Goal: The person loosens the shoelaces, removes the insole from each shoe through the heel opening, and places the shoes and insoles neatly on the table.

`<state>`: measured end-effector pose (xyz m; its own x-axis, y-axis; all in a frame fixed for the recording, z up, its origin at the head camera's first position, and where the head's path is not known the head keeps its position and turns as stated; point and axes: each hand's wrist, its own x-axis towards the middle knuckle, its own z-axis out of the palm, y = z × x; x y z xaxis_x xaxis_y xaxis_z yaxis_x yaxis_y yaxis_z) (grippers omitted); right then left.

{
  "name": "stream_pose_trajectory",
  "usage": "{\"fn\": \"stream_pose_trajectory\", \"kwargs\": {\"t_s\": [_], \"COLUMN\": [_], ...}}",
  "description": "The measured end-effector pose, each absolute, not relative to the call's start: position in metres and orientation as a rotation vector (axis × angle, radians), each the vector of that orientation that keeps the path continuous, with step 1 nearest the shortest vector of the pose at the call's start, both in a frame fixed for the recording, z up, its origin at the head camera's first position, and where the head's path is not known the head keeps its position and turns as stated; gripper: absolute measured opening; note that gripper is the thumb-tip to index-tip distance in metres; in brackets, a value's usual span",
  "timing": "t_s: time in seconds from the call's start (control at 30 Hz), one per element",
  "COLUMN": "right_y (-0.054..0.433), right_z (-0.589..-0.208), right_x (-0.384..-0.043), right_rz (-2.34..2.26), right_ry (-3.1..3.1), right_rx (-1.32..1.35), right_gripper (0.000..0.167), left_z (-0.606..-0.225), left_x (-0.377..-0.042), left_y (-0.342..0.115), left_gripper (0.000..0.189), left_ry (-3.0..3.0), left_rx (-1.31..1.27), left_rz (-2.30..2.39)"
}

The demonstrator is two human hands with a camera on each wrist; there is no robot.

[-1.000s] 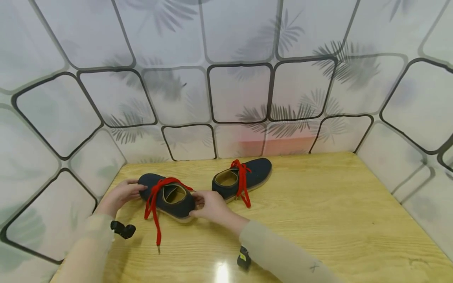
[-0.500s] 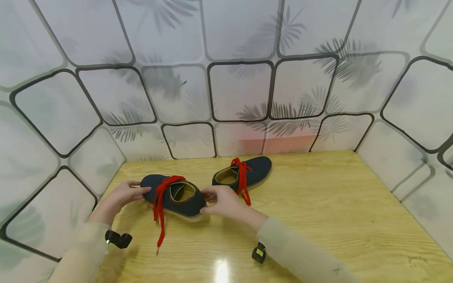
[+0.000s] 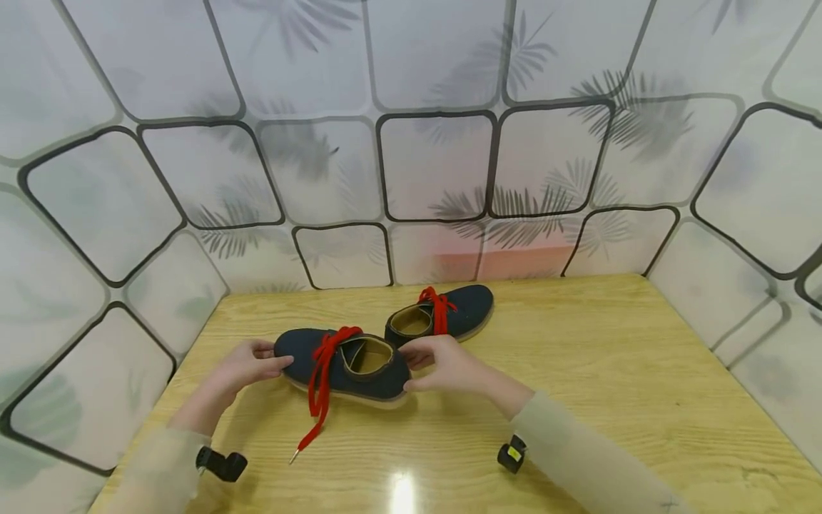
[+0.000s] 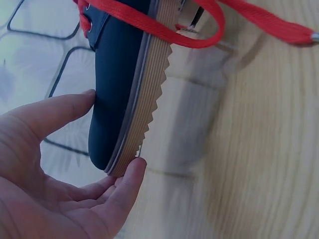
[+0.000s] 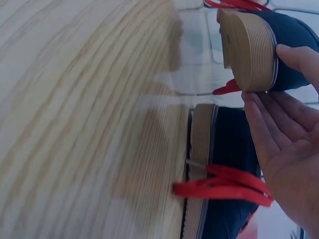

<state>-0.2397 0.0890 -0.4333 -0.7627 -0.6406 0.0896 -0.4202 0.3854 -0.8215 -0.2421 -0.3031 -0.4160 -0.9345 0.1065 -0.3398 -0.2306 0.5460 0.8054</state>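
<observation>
l hand [image 3: 247, 368] pinches the toe of the near shoe [image 3: 366, 385], digits on the navy upper & at the sole edge. r hand [image 3: 452, 368] grips the heel of the same shoe, also w/ digits on both upper & sole. so both hands are clamped on it, one at ea end, & the shoe is held up off the wood table [image 3: 610, 378], toe twd the person's left, heel twd the right, opening up. gap btwn sole & tabletop shows in both wrist views.

its red lace [image 3: 321, 371] drapes over the near side & hangs in a loop plus a loose end w/ a metal tip; can't quite tell if the tip touches the wood. sole [image 4: 142, 107] is tan, ribbed, w/ a zigzag bottom edge.

far shoe [image 3: 467, 308], same navy, sits on the table just behind the r hand, toe pointing right & away. its red laces [image 3: 439, 314] lie over the near side, partly hidden by the hand in the head view. patterned wall [image 3: 437, 164] w/ dark outlines & leaf prints behind. pale sleeves [image 3: 584, 450] on both arms, small blk unit [image 3: 221, 465] at the l wrist, another at the r.
</observation>
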Motion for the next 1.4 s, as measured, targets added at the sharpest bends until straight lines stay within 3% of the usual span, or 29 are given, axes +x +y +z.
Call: {"fn": "stream_pose_trajectory", "kwargs": {"t_s": [0.47,1.03,1.4], "right_y": [0.145,0.193,0.217], "right_z": [-0.442,-0.452,-0.467], "right_x": [-0.239,-0.246,-0.243], "right_rz": [-1.356,-1.361,-1.404], "right_ry": [2.279,2.168,2.130], "right_rx": [-0.971,-1.023,-0.950], "right_gripper": [0.058,0.050,0.047], "left_z": [-0.424,-0.446,-0.458], "left_x": [-0.220,-0.207,-0.202], "left_y": [-0.266,-0.230,-0.213], "left_gripper": [0.086,0.069,0.047], "left_ry": [2.468,2.495,2.462], "left_rx": [-0.078,-0.088,-0.104], "left_rz": [1.354,1.363,1.403]}}
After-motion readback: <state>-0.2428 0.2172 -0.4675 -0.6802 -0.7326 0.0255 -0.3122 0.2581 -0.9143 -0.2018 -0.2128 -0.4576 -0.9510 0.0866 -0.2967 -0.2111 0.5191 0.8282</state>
